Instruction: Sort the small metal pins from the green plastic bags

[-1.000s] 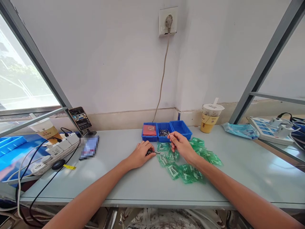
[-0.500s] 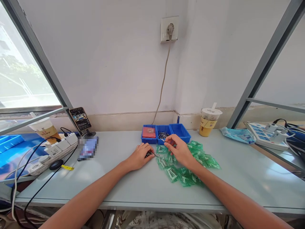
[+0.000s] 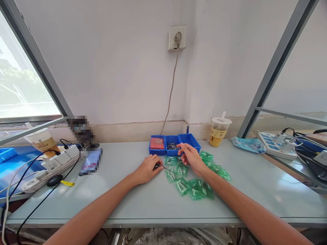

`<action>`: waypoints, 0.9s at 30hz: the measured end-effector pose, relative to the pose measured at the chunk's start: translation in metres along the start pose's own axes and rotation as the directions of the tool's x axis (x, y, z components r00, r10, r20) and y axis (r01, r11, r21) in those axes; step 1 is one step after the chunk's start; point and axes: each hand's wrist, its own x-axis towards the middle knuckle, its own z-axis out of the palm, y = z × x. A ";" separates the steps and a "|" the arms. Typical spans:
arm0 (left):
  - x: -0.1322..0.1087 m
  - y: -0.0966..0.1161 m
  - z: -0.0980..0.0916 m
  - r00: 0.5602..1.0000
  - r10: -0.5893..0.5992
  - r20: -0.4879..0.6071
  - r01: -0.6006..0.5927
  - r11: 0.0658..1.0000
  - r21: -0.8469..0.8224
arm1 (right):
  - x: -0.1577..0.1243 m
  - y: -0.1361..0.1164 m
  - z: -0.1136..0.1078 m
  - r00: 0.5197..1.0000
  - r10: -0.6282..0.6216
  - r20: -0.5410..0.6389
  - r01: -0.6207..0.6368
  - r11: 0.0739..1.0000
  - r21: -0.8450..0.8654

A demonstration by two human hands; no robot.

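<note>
Clutching metal pins [image 3: 159, 166] in left hand [image 3: 149, 169]; curling right hand [image 3: 192, 158] near blue tray [image 3: 191, 139], hold unclear. May spill pins among green bags [image 3: 190, 186] through loose pinch.

- The bare tabletop [image 3: 122, 200] lies open along the near edge, up to the power strip [image 3: 51, 164] at left.
- The green packets [image 3: 196, 189] crowd the right; blue bins [image 3: 190, 139] and cup [image 3: 219, 132] block behind.

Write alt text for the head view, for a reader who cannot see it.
The left hand grips small metal parts on a table; the right hand is over green bags, near three blue trays. A cup stands farther right.
</note>
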 end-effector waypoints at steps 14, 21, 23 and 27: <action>0.000 -0.002 0.003 1.000 0.014 0.009 -0.014 1.000 0.011 | -0.018 0.009 0.014 0.771 -0.194 0.606 0.629 0.384 -0.676; 0.001 0.003 0.001 0.999 0.042 0.008 -0.042 0.999 0.010 | -0.015 0.013 0.016 0.750 -0.221 0.623 0.658 0.340 -0.672; 0.001 0.003 0.002 0.999 0.042 0.006 -0.042 0.999 0.003 | -0.015 0.015 0.016 0.757 -0.220 0.615 0.650 0.339 -0.680; 0.001 0.003 0.002 0.999 0.037 -0.003 -0.037 0.999 -0.011 | -0.016 0.015 0.017 0.762 -0.231 0.605 0.646 0.333 -0.687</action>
